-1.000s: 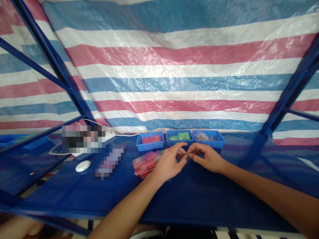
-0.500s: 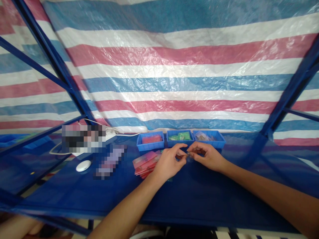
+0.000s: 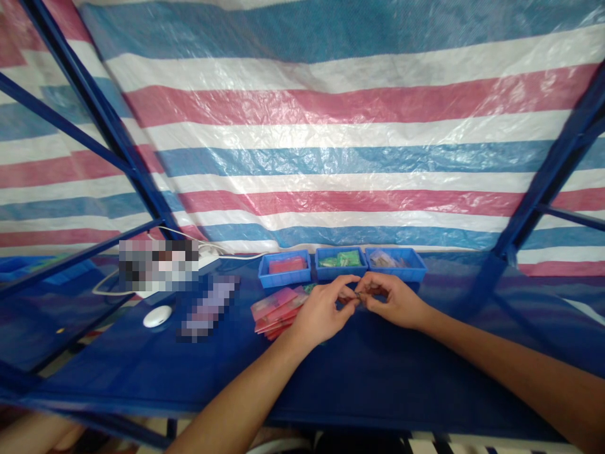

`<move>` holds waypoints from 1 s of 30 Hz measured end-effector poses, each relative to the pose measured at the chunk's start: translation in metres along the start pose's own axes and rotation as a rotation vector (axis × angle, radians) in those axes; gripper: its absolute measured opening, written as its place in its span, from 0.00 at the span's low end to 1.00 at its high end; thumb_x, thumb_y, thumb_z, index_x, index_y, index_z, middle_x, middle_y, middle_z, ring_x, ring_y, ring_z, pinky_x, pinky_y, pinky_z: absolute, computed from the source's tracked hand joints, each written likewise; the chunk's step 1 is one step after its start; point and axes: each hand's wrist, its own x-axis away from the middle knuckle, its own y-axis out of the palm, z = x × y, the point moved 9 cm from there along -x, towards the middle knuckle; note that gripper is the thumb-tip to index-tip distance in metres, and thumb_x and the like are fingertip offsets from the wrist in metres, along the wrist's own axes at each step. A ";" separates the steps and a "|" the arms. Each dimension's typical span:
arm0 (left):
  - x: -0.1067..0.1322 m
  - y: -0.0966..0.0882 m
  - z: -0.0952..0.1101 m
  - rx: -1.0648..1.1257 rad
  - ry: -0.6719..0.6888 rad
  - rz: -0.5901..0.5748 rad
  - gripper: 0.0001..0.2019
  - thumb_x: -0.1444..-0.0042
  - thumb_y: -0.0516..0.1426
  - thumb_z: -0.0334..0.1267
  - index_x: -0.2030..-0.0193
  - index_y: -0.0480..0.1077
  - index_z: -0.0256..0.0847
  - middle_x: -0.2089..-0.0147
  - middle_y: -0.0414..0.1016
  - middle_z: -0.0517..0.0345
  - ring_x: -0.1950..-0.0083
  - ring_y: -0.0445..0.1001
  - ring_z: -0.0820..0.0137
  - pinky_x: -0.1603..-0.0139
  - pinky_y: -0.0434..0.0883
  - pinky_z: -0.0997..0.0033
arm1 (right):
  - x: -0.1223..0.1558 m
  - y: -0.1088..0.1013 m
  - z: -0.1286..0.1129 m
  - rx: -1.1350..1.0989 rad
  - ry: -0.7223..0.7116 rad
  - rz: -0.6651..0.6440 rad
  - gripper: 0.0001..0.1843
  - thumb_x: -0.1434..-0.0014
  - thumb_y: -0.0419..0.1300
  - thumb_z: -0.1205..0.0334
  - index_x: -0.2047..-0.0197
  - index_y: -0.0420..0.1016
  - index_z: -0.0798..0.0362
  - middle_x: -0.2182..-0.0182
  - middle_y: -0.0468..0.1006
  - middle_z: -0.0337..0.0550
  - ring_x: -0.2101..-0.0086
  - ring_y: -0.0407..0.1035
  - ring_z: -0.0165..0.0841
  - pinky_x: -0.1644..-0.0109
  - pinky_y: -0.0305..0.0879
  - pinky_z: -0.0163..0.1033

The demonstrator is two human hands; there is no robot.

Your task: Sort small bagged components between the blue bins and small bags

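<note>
My left hand [image 3: 326, 309] and my right hand [image 3: 394, 299] meet above the blue table [image 3: 368, 372], fingertips pinched together on one tiny object [image 3: 358, 295] between them, too small to name. Just left of my left hand lies a stack of pink packets [image 3: 276, 309]. Behind the hands stand three small blue trays: one with red packets [image 3: 285, 268], one with green packets [image 3: 341, 261], and one with clear pieces [image 3: 397, 261].
A white round device [image 3: 157, 315] and a white cable [image 3: 222, 253] lie at the left of the table. Blue frame bars [image 3: 101, 113] rise at both sides. A striped red, white and blue tarp [image 3: 331, 139] hangs behind.
Both hands have dropped slightly and drawn closer together, the fingertips still pinched on the tiny object. Nothing else has moved.
</note>
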 end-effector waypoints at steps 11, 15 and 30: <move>0.000 0.000 0.004 -0.038 0.023 -0.009 0.26 0.39 0.59 0.31 0.33 0.66 0.44 0.57 0.83 0.58 0.56 0.82 0.69 0.49 0.77 0.69 | 0.002 0.002 -0.005 0.015 -0.046 -0.013 0.07 0.42 0.62 0.70 0.60 0.76 0.50 0.64 0.77 0.40 0.64 0.75 0.35 0.56 0.74 0.41; 0.001 0.000 0.006 -0.079 0.026 -0.001 0.28 0.41 0.59 0.30 0.33 0.66 0.43 0.58 0.82 0.59 0.57 0.81 0.68 0.51 0.77 0.69 | 0.003 0.002 -0.003 0.018 -0.032 -0.030 0.04 0.39 0.63 0.65 0.59 0.77 0.49 0.63 0.79 0.43 0.64 0.76 0.37 0.55 0.76 0.42; 0.001 0.006 0.005 -0.028 -0.001 -0.057 0.27 0.37 0.59 0.33 0.32 0.64 0.44 0.54 0.84 0.57 0.53 0.84 0.66 0.50 0.77 0.69 | 0.003 -0.006 -0.014 0.125 -0.075 0.061 0.08 0.46 0.60 0.72 0.64 0.72 0.49 0.69 0.75 0.39 0.69 0.70 0.34 0.61 0.70 0.40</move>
